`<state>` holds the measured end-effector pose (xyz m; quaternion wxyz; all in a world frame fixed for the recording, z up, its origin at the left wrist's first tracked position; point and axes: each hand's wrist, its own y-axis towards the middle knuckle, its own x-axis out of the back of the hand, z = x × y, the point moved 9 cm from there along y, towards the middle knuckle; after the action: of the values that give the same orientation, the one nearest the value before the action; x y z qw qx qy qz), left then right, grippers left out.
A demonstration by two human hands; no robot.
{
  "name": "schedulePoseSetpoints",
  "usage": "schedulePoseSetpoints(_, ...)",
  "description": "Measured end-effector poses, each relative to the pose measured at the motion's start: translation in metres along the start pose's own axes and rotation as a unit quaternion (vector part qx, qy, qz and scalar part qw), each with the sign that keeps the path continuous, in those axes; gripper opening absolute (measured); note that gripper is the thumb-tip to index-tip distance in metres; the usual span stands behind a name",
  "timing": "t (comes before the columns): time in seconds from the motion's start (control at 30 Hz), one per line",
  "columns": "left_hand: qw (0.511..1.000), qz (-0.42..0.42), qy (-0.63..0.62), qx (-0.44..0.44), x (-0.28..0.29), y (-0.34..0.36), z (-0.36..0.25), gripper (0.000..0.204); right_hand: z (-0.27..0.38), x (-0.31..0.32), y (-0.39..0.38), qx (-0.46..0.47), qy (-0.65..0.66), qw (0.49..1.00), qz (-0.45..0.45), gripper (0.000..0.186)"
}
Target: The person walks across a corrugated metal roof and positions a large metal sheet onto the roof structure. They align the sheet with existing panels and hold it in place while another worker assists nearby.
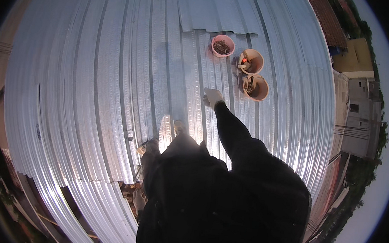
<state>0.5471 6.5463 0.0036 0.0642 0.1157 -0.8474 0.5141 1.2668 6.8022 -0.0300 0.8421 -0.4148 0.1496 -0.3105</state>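
Observation:
My right hand [213, 97], in a pale glove, is stretched out over the ribbed metal roofing sheets [117, 71]. Its fingers are loosely bent and a little apart, with nothing visible in them. Nearest to it is a peach bucket [263, 89] holding dark-handled tools; the hand does not touch it. Against that bucket stands a second peach bucket [259, 58], with a white and orange item inside. A pink bucket [217, 37] full of small metal fasteners stands farther off. My left hand [139, 200] appears as a pale gloved shape low beside my body, its fingers indistinct.
My shoes [180, 127] are on the sheets. Beyond the buckets lies the step of an overlapping sheet edge [219, 31]. At lower left the sheets end near a dark gap [72, 201]. Buildings [360, 110] and a tiled roof [328, 20] stand to the right.

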Motion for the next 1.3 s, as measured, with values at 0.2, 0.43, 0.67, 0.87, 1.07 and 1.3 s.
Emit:
schedulePoseSetpoints(0.2, 0.996, -0.066, -0.060, -0.015, 0.018, -0.029, 0.018, 0.027, -0.122, -0.230, -0.104, -0.042, -0.443, 0.861, 0.246, 0.040)
schedulePoseSetpoints(0.43, 0.925, -0.189, -0.329, 0.010, 0.069, -0.016, 0.039, 0.036, -0.106, -0.331, -0.107, -0.021, -0.592, 0.772, 0.231, 0.033)
schedulePoseSetpoints(0.67, 0.836, -0.269, -0.477, 0.043, 0.099, -0.006, 0.092, 0.040, -0.098, -0.483, -0.096, -0.014, -0.708, 0.670, 0.224, 0.024)
schedulePoseSetpoints(0.87, 0.751, -0.350, -0.530, 0.182, 0.074, -0.009, 0.136, 0.040, -0.146, -0.734, -0.253, 0.109, -0.725, 0.538, 0.416, 0.029)
schedulePoseSetpoints(1.07, 0.641, -0.416, -0.623, 0.169, 0.083, 0.009, 0.089, 0.039, -0.186, -0.901, -0.272, 0.109, -0.792, 0.404, 0.444, 0.029)
schedulePoseSetpoints(1.3, 0.568, -0.405, -0.698, 0.163, 0.033, 0.057, -0.046, 0.036, -0.206, -1.080, -0.301, 0.183, -0.803, 0.316, 0.471, 0.033)
